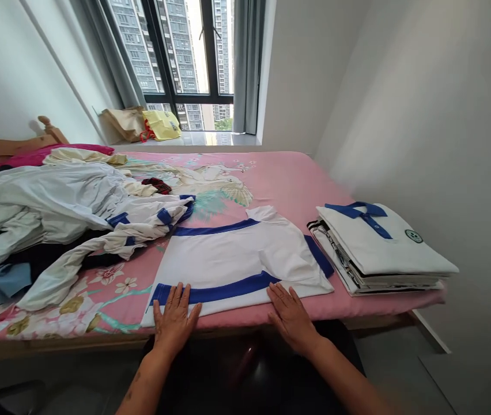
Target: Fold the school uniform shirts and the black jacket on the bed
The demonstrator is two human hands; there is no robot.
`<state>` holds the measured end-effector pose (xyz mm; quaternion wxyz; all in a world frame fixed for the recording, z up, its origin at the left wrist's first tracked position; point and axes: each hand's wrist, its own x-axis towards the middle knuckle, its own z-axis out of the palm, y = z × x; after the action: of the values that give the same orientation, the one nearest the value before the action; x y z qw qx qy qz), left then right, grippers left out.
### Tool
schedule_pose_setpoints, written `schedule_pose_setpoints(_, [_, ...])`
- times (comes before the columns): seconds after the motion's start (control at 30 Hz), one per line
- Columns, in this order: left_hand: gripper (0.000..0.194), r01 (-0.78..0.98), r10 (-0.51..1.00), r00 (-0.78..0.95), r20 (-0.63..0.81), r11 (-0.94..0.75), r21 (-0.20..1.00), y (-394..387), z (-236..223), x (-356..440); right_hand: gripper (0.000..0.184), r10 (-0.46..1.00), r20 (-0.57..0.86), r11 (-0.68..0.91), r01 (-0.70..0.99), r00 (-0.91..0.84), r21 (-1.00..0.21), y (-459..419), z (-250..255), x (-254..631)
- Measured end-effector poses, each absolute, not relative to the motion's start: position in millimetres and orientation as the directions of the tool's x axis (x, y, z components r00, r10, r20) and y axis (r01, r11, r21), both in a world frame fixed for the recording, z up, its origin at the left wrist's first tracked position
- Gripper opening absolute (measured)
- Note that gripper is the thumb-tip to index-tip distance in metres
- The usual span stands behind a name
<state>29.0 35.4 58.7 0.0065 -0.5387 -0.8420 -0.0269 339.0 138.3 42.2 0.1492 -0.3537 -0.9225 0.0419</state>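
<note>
A white shirt (223, 256) with blue side bands lies spread on the pink bed, its collar end toward the right. My left hand (174, 317) rests flat on the blue band near the hem, fingers stretched out. On the near edge, by the sleeve end of that band, my right hand (291, 317) also lies open, palm down. Neither hand grips the cloth. To the right of the shirt stands a stack of folded shirts (384, 242), the top one white with a blue collar and a round green badge.
A heap of loose clothes (59, 202), mostly white, covers the bed's left part. The pink floral bedsheet (284, 178) reaches back to the window sill, where a brown paper bag (125, 124) and a yellow bag (162, 125) sit. A wall closes the right side.
</note>
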Motion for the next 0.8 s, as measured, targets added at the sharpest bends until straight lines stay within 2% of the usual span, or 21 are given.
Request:
schedule_pose_setpoints(0.23, [0.057, 0.904, 0.903, -0.429, 0.025, 0.428, 0.011, 37.8, 54.7, 26.2, 0.059, 0.792, 0.241, 0.602, 0.784, -0.561, -0.15, 148.4, 34.3, 359.6])
schedule_pose_setpoints(0.37, [0.052, 0.887, 0.878, -0.461, 0.129, 0.456, 0.074, 42.6, 58.0, 35.8, 0.061, 0.815, 0.236, 0.568, 0.811, -0.53, -0.14, 148.5, 31.8, 373.9])
schedule_pose_setpoints(0.53, [0.045, 0.95, 0.911, -0.299, 0.286, 0.255, 0.179, 48.6, 64.0, 63.3, 0.06, 0.871, 0.275, 0.461, 0.871, -0.407, -0.17, 153.4, 29.3, 395.7])
schedule_pose_setpoints(0.67, [0.043, 0.966, 0.945, -0.194, 0.263, 0.137, 0.221, 52.4, 64.8, 80.1, 0.058, 0.897, 0.395, 0.321, 0.908, -0.2, -0.269, 156.1, 31.7, 417.3])
schedule_pose_setpoints(0.8, [0.04, 0.966, 0.954, -0.081, 0.288, 0.004, 0.257, 54.5, 64.0, 92.5, 0.044, 0.875, 0.481, 0.331, 0.798, -0.059, -0.504, 158.9, 38.8, 436.3])
